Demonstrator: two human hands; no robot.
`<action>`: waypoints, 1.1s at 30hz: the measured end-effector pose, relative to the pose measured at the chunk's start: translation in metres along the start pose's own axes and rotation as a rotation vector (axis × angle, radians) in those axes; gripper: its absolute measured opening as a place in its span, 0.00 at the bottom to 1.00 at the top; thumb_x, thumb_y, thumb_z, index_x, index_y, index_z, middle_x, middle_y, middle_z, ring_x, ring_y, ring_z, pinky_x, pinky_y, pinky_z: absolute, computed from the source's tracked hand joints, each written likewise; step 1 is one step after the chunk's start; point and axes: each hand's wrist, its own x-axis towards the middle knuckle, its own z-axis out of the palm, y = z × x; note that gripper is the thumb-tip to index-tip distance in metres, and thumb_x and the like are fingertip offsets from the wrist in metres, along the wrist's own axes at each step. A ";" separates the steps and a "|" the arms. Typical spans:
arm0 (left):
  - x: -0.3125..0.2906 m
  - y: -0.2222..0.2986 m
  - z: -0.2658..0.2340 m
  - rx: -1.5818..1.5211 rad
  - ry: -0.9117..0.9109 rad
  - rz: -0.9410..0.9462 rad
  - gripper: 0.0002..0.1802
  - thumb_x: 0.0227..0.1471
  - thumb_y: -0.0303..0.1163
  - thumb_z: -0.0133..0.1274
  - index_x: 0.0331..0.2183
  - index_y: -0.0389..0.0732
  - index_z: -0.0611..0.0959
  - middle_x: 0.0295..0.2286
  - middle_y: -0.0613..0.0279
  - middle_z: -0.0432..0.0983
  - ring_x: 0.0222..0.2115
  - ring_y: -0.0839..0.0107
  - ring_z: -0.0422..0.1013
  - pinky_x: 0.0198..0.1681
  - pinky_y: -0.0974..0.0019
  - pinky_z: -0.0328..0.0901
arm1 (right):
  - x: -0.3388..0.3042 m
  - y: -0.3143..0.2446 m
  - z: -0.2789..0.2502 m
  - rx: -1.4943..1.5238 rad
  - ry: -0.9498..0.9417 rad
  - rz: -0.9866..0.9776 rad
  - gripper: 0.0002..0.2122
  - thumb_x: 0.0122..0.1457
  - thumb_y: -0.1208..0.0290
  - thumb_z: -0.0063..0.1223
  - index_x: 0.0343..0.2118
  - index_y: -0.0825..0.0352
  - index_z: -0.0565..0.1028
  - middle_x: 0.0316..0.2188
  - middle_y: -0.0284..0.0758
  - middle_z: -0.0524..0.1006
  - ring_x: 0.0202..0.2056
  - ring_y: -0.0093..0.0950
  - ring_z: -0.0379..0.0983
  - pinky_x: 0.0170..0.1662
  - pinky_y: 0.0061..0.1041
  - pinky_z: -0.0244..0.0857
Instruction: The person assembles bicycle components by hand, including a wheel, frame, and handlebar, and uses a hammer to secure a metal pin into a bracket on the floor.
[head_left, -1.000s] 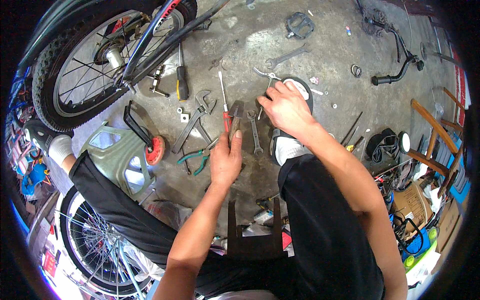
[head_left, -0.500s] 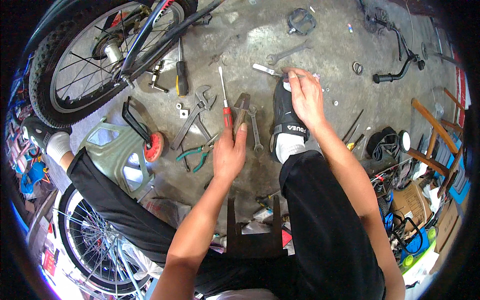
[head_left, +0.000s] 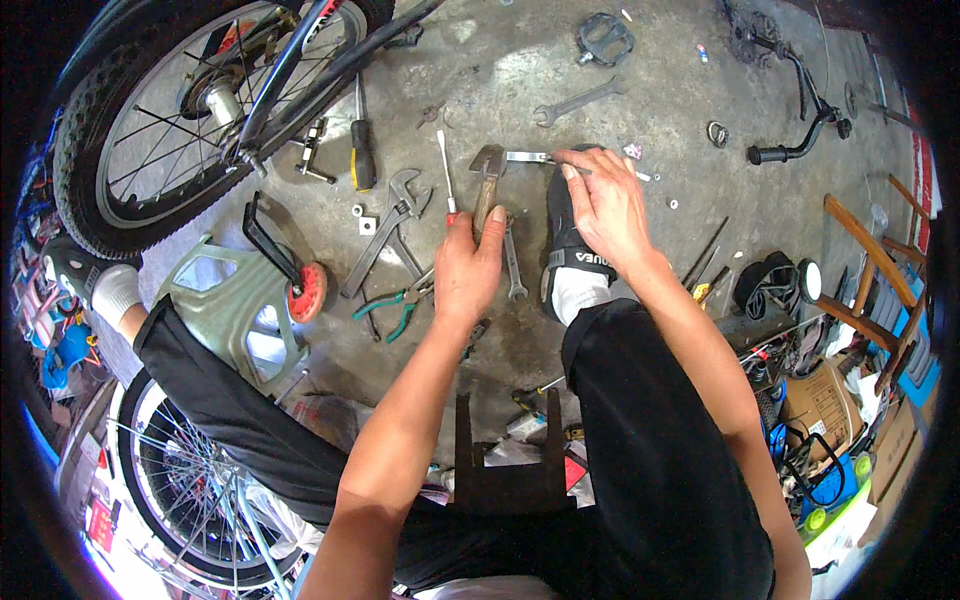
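Note:
My left hand point(head_left: 470, 270) is closed around the wooden handle of a hammer point(head_left: 487, 200). Its metal head points away from me. Beside the handle lies a red-handled screwdriver point(head_left: 446, 175), partly covered by my left hand. My right hand point(head_left: 608, 212) pinches a narrow metal piece with a flat silvery end point(head_left: 528, 157), above my dark shoe point(head_left: 560, 225). The silvery end sits close to the hammer head; whether they touch I cannot tell. An open-ended wrench point(head_left: 514, 265) lies just right of my left hand.
Left of my hands are an adjustable wrench point(head_left: 385, 230), green-handled pliers point(head_left: 405, 318) and a yellow-black screwdriver point(head_left: 362, 155). A bicycle wheel point(head_left: 85, 190) and a greenish stool point(head_left: 200, 300) stand farther left. Ahead lie another wrench point(head_left: 580, 102) and a pedal point(head_left: 605, 40).
My left hand has moved slightly right and raised the hammer head forward, nearer the metal piece. The metal piece in my right hand has shifted slightly nearer to me.

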 end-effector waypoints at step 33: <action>-0.004 0.008 0.003 -0.168 -0.094 -0.106 0.33 0.64 0.58 0.49 0.37 0.31 0.79 0.27 0.40 0.78 0.30 0.43 0.75 0.37 0.48 0.68 | 0.043 0.016 0.006 0.262 -0.045 0.519 0.17 0.67 0.59 0.49 0.35 0.67 0.83 0.26 0.40 0.84 0.31 0.38 0.82 0.38 0.37 0.71</action>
